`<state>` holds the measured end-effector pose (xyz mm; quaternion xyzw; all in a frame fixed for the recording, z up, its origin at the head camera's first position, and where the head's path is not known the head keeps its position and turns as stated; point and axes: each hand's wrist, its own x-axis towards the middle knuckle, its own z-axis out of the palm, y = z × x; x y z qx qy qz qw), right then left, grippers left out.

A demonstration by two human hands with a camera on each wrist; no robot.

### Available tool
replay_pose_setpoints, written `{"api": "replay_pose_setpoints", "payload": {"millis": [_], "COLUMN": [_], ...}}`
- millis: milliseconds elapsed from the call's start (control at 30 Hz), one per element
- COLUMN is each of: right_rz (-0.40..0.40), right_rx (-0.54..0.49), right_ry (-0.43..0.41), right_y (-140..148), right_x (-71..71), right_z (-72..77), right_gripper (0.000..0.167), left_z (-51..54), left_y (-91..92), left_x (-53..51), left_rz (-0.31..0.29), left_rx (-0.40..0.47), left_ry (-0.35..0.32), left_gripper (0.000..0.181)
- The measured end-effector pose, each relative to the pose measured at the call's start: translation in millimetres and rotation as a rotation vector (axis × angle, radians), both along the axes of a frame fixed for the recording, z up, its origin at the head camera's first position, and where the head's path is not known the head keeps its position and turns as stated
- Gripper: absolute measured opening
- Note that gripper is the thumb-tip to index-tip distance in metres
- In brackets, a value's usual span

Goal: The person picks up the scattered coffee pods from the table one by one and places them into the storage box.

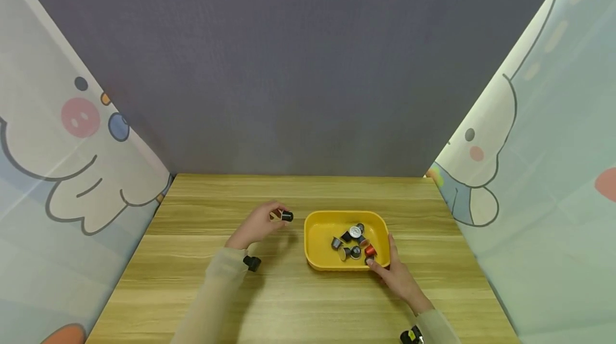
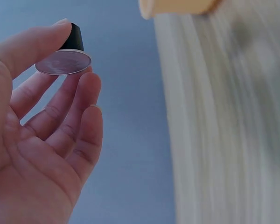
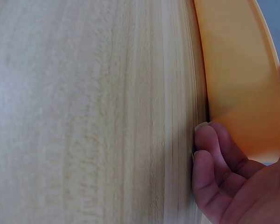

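Observation:
Between thumb and fingertips, my left hand (image 1: 257, 223) pinches a black coffee capsule (image 1: 286, 216), held above the table left of a yellow tray. The left wrist view shows the silvery round lid of that coffee capsule (image 2: 64, 62) facing the palm. My right hand (image 1: 397, 274) grips the yellow tray (image 1: 315, 265) at its near right corner, thumb over the rim and fingers along the outer wall. Several capsules lie loose in the tray's right half, among them a red capsule (image 1: 370, 250), a white-topped capsule (image 1: 355, 232) and a grey capsule (image 1: 336, 243).
The wooden table (image 1: 202, 199) extends around the tray on all sides. A dark grey panel (image 1: 298, 66) rises behind its far edge. Cartoon-printed curtains (image 1: 544, 173) stand at the left and right. Each wrist carries a small black camera (image 1: 252, 263).

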<state>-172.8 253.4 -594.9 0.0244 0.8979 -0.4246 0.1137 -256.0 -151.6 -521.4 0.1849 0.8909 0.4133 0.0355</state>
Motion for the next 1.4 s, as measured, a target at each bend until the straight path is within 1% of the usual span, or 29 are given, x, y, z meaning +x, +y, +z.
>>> {"api": "replay_pose_setpoints", "payload": {"millis": [200, 300, 567, 667, 800, 967, 1133, 1200, 1300, 1400], "right_rz": [-0.003, -0.005, -0.011, -0.012, -0.006, -0.006, -0.011, -0.014, -0.019, -0.021], "right_rx": [0.005, 0.009, -0.004, -0.012, -0.019, -0.01, -0.004, -0.006, -0.009, -0.017], "right_ry": [-0.006, -0.001, 0.005, 0.008, 0.007, 0.009, 0.017, 0.013, 0.003, -0.005], "right_y": [0, -1, -4, -4, -3, -3, -4, -4, -4, -3], "right_x": [0.6, 1.0, 2.5, 2.4, 2.2, 2.0, 0.7, 0.3, 0.4, 0.6], "right_z": [1.7, 3.0, 6.7, 7.0, 6.8, 6.6, 4.9, 3.8, 2.8, 1.9], "right_gripper": [0.106, 0.106, 0.105, 0.104, 0.104, 0.105, 0.106, 0.106, 0.105, 0.105], "left_z": [15.1, 18.8, 21.0, 22.0, 22.2, 23.3, 20.1, 16.1, 10.7, 3.5], "left_y": [24.7, 36.1, 58.4, 68.6, 83.2, 99.7, 113.9, 119.2, 127.2, 135.3], "left_x": [-11.0, -15.5, -27.4, -31.4, -35.8, -40.2, -44.7, -47.3, -50.3, -53.1], "left_rz": [-0.054, -0.081, -0.147, -0.162, -0.19, -0.24, -0.24, -0.239, -0.262, -0.271], "left_rx": [0.04, 0.058, 0.103, 0.12, 0.124, 0.122, 0.103, 0.078, 0.062, 0.037], "left_ry": [0.028, 0.039, 0.018, 0.009, -0.01, -0.025, -0.061, -0.07, -0.083, -0.088], "left_gripper": [0.027, 0.027, 0.028, 0.028, 0.027, 0.027, 0.027, 0.027, 0.028, 0.028]}}
